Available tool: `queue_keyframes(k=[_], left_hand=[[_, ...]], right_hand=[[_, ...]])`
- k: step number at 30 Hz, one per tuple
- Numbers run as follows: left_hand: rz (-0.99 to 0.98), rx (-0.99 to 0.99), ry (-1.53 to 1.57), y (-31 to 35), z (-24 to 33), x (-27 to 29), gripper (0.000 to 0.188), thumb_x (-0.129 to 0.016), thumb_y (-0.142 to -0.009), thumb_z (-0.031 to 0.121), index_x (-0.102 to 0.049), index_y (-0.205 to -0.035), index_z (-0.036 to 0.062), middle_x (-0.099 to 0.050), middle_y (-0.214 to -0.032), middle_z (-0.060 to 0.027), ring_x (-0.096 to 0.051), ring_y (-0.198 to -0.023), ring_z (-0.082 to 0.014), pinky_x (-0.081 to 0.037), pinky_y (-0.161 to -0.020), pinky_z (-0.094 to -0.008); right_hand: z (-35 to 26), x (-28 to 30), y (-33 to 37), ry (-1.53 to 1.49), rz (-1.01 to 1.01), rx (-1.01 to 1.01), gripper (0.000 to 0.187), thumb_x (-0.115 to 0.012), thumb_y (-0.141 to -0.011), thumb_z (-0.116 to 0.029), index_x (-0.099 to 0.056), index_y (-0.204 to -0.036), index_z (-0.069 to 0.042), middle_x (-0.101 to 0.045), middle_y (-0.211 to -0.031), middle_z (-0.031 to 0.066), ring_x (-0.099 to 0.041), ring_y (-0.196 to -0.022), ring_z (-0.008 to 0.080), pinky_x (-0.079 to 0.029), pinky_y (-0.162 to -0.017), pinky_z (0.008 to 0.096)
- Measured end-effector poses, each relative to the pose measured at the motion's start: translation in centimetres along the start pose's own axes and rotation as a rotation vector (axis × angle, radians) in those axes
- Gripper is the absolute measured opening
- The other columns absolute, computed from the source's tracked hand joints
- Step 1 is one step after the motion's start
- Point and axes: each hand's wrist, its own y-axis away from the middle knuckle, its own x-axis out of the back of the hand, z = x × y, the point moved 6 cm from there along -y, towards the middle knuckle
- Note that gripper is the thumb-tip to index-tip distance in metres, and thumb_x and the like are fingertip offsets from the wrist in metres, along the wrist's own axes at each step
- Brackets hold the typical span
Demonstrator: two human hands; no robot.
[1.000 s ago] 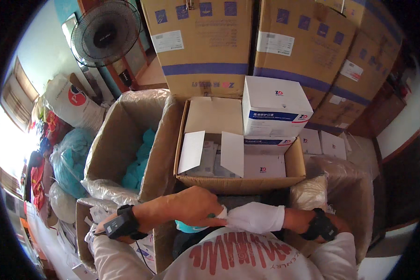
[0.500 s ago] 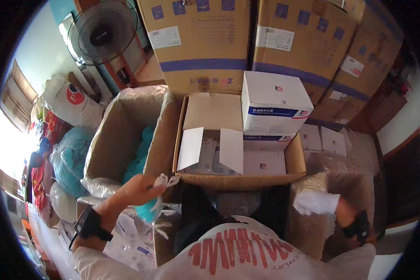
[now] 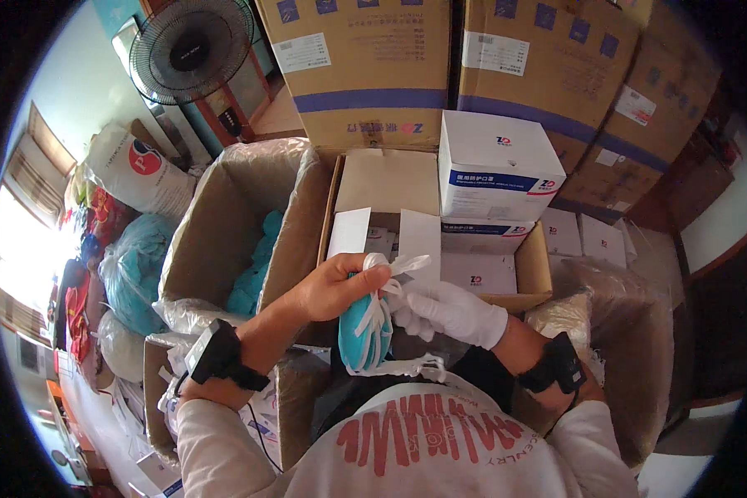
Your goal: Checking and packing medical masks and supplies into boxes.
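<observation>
My left hand [image 3: 340, 286] is closed around the top of a bundle of teal face masks [image 3: 363, 332], with white at its fingertips. White straps [image 3: 407, 264] stick out past the thumb, and more straps trail below the bundle. In a white glove, my right hand [image 3: 452, 314] has its fingers curled in against the straps at the bundle's right side; the exact pinch is partly hidden. Just beyond both hands stands an open carton [image 3: 506, 300] holding white boxes, one of them with its flaps raised [image 3: 420, 241].
Left of the carton, a plastic-lined box [image 3: 187, 274] contains more teal masks [image 3: 253, 274]. A closed white box [image 3: 498, 153] rests on top of the carton's contents. To the right is another lined box [image 3: 631, 332]. Tall brown cartons [image 3: 373, 75] and a fan [image 3: 192, 54] stand behind.
Both hands have come together in front of my body. The left brought the mask bundle up and right from the left side; the right moved in from the lined box on the right.
</observation>
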Motion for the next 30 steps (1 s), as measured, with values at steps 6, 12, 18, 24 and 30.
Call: queue_keyframes(k=[6, 12, 18, 24, 30], left_hand=[[-0.059, -0.046, -0.237, 0.1, -1.1, 0.6, 0.031, -0.049, -0.090, 0.031, -0.060, -0.083, 0.0032, -0.057, -0.069, -0.0019, -0.053, -0.066, -0.0091, -0.044, -0.061, -0.0254], [-0.116, -0.101, -0.321, -0.4, -0.8, -0.4, 0.029, -0.050, -0.089, 0.028, -0.061, -0.087, 0.0009, -0.061, -0.072, -0.0090, -0.057, -0.067, -0.0132, -0.045, -0.061, -0.0293], [-0.080, -0.232, -0.449, -0.1, 0.0, -0.2, 0.026, -0.054, -0.086, 0.025, -0.060, -0.079, 0.0003, -0.057, -0.066, -0.0140, -0.057, -0.063, -0.0239, -0.043, -0.058, -0.0351], [-0.113, -0.258, -0.881, 2.3, -1.2, 2.0, 0.019, -0.059, -0.080, 0.019, -0.056, -0.070, 0.0032, -0.052, -0.062, -0.0122, -0.052, -0.062, -0.0317, -0.038, -0.055, -0.0419], [0.092, -0.195, -0.953, 5.0, -1.7, 6.1, 0.020, -0.057, -0.081, 0.023, -0.060, -0.075, 0.0037, -0.057, -0.070, -0.0140, -0.056, -0.066, -0.0301, -0.044, -0.061, -0.0368]], right_hand=[[0.6, 0.0, 1.0, 0.067, -0.078, -0.034, 0.034, -0.043, -0.091, -0.036, -0.054, -0.089, -0.005, -0.051, -0.073, -0.0008, -0.046, -0.060, 0.0072, -0.036, -0.050, 0.0189], [-0.2, 0.0, 0.3, 0.139, -0.067, -0.091, 0.034, -0.043, -0.091, -0.038, -0.053, -0.093, -0.005, -0.049, -0.073, -0.0020, -0.044, -0.058, 0.0053, -0.035, -0.050, 0.0177], [0.8, -1.1, -0.2, 0.033, -0.191, -0.056, 0.026, -0.040, -0.093, -0.031, -0.052, -0.090, -0.008, -0.049, -0.072, -0.0020, -0.040, -0.059, 0.0055, -0.035, -0.051, 0.0197], [0.3, 0.8, 5.6, 0.578, -0.139, -0.177, 0.024, -0.039, -0.092, -0.021, -0.052, -0.084, -0.002, -0.050, -0.069, 0.0019, -0.046, -0.062, 0.0104, -0.041, -0.060, 0.0239], [3.1, 5.3, 10.9, 0.606, -0.124, -0.243, 0.020, -0.043, -0.090, -0.018, -0.054, -0.087, -0.002, -0.050, -0.067, 0.0030, -0.048, -0.060, 0.0114, -0.042, -0.055, 0.0241]])
